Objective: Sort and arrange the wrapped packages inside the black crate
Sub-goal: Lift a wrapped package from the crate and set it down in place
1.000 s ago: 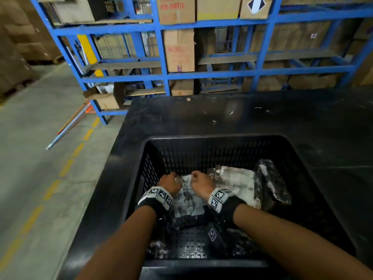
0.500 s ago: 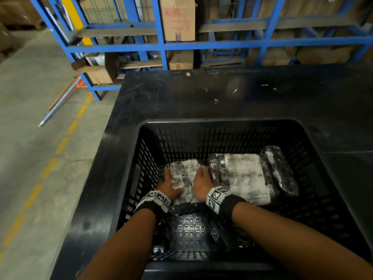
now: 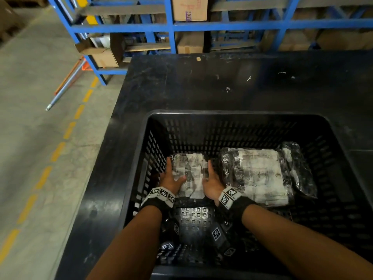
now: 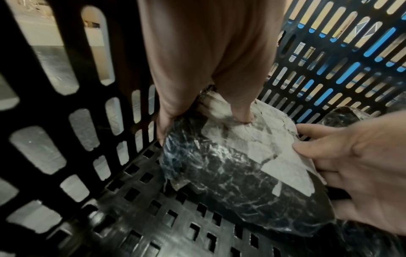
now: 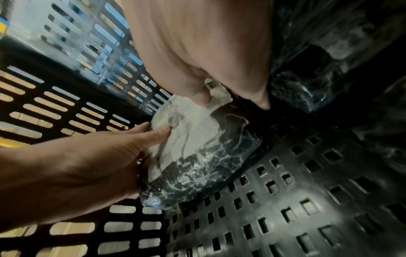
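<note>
Both hands (image 3: 191,181) around package (image 3: 190,170)

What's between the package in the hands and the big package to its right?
Only a narrow dark gap holding the right hand's fingers, by the head view; held package and big package look apart.

I see a black table (image 3: 201,87), its top scuffed and flecked with white marks. Behind it stands blue shelving (image 3: 222,25) loaded with cardboard boxes (image 3: 189,8). To the left, a grey concrete floor (image 3: 30,98) carries a dashed yellow line (image 3: 57,151), and a metal pole (image 3: 64,87) leans near an open carton (image 3: 103,55).
</note>
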